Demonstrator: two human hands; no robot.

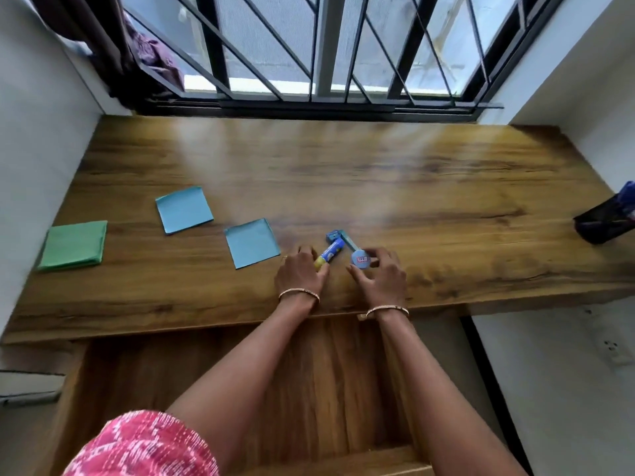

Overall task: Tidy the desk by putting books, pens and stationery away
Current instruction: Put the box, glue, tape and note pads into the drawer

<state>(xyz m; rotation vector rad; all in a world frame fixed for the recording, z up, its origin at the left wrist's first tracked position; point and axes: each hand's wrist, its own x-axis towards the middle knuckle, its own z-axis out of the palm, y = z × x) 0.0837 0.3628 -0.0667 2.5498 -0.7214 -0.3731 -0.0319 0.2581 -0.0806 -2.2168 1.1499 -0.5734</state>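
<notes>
Tidying is partway: the left hand (pixel 299 271) pinches a glue stick (pixel 329 254), the right hand (pixel 379 274) grasps a small round blue container (pixel 360 261), near the table's (pixel 446 207) front edge. Three sticky-note pads (pixel 184 209) and a sharpener (pixel 334 236) remain out.

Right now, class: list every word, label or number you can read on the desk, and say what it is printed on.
None can be read.
Glue stick, held by the left hand: printed label, too blurred.
Round blue item at the right hand: red-and-white label, too blurred.
Paper squares: no text.
</notes>
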